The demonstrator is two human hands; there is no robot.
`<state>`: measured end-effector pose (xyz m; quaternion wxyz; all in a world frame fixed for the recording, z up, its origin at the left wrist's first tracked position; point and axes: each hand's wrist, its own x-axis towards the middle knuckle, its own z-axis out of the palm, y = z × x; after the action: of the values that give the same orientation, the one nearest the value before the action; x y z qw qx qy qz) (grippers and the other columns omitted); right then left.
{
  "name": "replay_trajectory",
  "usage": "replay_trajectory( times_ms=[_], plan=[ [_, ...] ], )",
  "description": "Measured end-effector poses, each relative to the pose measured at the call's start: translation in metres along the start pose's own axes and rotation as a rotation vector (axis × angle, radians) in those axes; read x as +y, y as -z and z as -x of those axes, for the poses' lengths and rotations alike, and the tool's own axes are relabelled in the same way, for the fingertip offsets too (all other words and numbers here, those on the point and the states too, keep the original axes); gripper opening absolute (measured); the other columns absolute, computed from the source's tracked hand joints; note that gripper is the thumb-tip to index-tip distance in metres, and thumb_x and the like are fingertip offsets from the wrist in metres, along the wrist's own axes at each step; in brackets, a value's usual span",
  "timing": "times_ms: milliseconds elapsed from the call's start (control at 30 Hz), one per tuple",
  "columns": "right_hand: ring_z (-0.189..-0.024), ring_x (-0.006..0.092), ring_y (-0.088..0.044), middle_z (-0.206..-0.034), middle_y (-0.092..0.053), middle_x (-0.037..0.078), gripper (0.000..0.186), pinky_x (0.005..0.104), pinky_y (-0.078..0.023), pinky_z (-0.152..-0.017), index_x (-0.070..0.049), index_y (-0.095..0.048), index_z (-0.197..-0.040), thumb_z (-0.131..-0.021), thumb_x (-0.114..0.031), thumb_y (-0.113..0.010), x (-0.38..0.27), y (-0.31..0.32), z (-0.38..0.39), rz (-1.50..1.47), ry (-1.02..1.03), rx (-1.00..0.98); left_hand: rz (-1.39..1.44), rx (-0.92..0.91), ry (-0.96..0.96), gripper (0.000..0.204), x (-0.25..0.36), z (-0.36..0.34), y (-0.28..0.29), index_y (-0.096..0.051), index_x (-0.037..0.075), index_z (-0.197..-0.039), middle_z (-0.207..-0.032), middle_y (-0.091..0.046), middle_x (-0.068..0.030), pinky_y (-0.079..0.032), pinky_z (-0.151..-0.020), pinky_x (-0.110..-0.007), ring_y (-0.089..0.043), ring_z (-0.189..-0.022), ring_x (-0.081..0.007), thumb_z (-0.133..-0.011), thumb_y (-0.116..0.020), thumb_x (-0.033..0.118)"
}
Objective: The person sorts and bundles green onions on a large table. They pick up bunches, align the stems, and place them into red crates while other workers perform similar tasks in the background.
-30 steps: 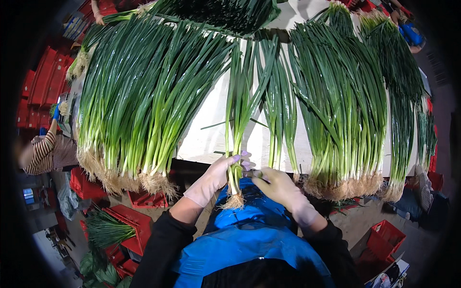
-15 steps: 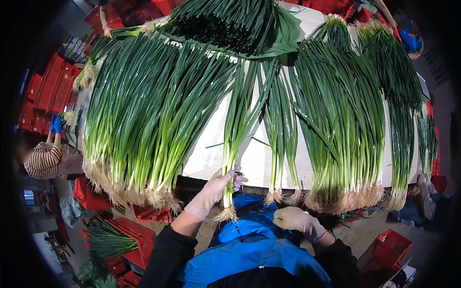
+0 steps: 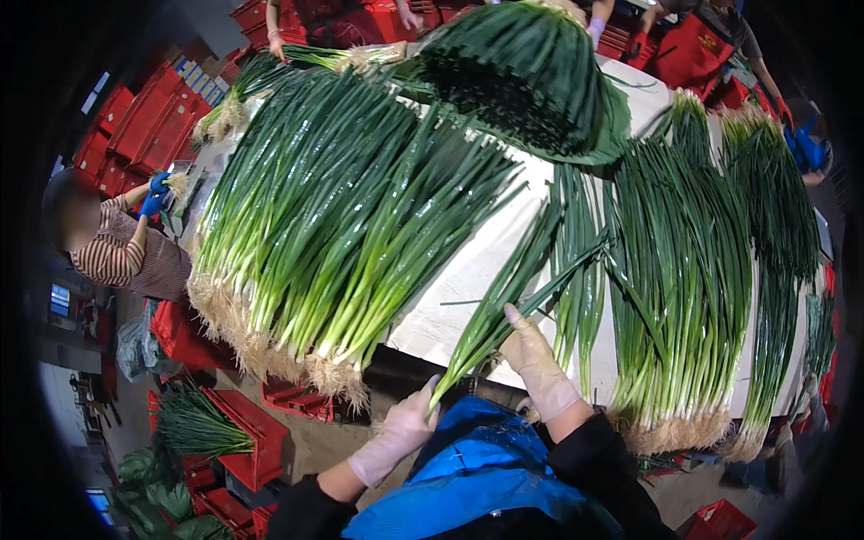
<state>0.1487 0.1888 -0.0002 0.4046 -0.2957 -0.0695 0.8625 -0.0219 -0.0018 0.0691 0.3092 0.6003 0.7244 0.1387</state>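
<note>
My gloved left hand (image 3: 403, 423) is closed round the lower end of a small bunch of green onions (image 3: 472, 351) near the table's front edge; its roots are hidden. Higher up, my gloved right hand (image 3: 535, 360) grips the same bunch, thumb raised, and the long leaves slant up to the right. A broad row of green onions with pale roots (image 3: 306, 225) lies to the left. A few loose stalks (image 3: 576, 333) lie just right of my right hand, beside another dense row (image 3: 675, 297).
A leafy heap (image 3: 513, 81) sits at the white table's (image 3: 432, 306) back. Red crates (image 3: 252, 441) stand lower left. A person in striped sleeves and blue gloves (image 3: 117, 252) works at the left; other people's hands (image 3: 409, 18) show along the far side.
My left hand has moved down with the bunch, which now slants rightward. My right hand has come up from the apron onto its upper part. The whole view has shifted and tilted.
</note>
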Motion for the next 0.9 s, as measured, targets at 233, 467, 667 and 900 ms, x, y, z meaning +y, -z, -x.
replay_trajectory(
  times_ms=[233, 467, 667, 900],
  plan=[
    [-0.116, 0.0290, -0.052, -0.128, -0.051, 0.018, 0.063, 0.0405, -0.043, -0.101, 0.002, -0.034, -0.135, -0.084, -0.011, -0.069, 0.000, -0.125, -0.027, 0.221, 0.000, -0.285, -0.106, 0.274, 0.011, 0.073, -0.033, 0.026, 0.056, -0.029, 0.008, -0.145, -0.098, -0.064, -0.0200, -0.053, -0.070, -0.042, -0.064, -0.079, -0.0376, -0.079, -0.062, 0.009],
    [-0.132, 0.0337, -0.038, -0.145, -0.033, 0.025, 0.090, 0.0428, -0.037, -0.105, -0.002, -0.015, -0.147, -0.085, -0.043, -0.064, 0.001, -0.201, -0.046, 1.145, 0.134, -0.231, -0.142, 0.565, 0.001, 0.057, -0.083, -0.045, 0.127, -0.033, 0.004, -0.142, -0.107, -0.060, -0.0256, -0.050, -0.083, -0.042, -0.061, -0.097, -0.0393, -0.088, -0.051, 0.006],
    [-0.127, 0.0336, -0.046, -0.135, -0.047, 0.022, 0.065, 0.0396, -0.039, -0.104, -0.001, -0.040, -0.137, -0.087, -0.036, -0.062, -0.021, -0.070, 0.019, 1.721, 0.108, 0.139, -0.044, 0.289, 0.216, 0.067, -0.160, -0.075, 0.117, -0.025, 0.000, -0.146, -0.136, -0.044, -0.0285, -0.036, -0.106, -0.040, -0.046, -0.125, -0.0384, -0.089, -0.056, 0.015],
    [-0.109, 0.0411, -0.053, -0.116, -0.054, 0.029, 0.062, 0.0423, -0.044, -0.094, 0.006, -0.042, -0.130, -0.078, -0.015, -0.068, -0.067, 0.042, 0.122, 1.703, 0.726, 0.582, -0.423, 0.358, 0.201, 0.081, -0.062, -0.075, 0.149, -0.023, 0.006, -0.147, -0.132, -0.048, -0.0252, -0.040, -0.102, -0.043, -0.047, -0.120, -0.0382, -0.081, -0.068, 0.016]
  ],
)
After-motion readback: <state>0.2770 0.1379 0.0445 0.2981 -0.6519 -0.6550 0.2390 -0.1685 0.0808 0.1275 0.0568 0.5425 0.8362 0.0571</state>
